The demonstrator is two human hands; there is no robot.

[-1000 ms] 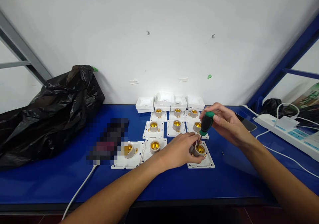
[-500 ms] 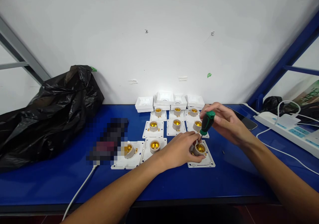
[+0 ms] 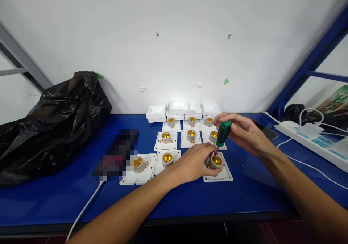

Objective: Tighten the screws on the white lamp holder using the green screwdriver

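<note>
My left hand (image 3: 193, 165) grips the side of a round lamp socket (image 3: 216, 161) with a brass-coloured inside, which sits on a square white base plate (image 3: 225, 175). The thumb and fingers wrap around the socket's near and left sides. In my right hand (image 3: 246, 132) is a screwdriver (image 3: 223, 131) with a green and black handle, held by thumb and fingers near its top. Its shaft leans slightly and its tip goes down into the socket; the tip itself is hard to make out. A small dark screw-like piece (image 3: 241, 164) lies on the table to the right.
Several more sockets on white plates, such as a lamp socket (image 3: 167, 159), stand in rows. White square covers (image 3: 177, 108) sit against the wall. A black plastic bag (image 3: 62, 124) and a blurred dark device (image 3: 116, 157) are left; a phone (image 3: 263, 129) and power strip (image 3: 315, 141) right.
The view has shifted slightly. The screwdriver's handle has turned a little within my right hand's fingers, while the left hand keeps its hold on the socket.
</note>
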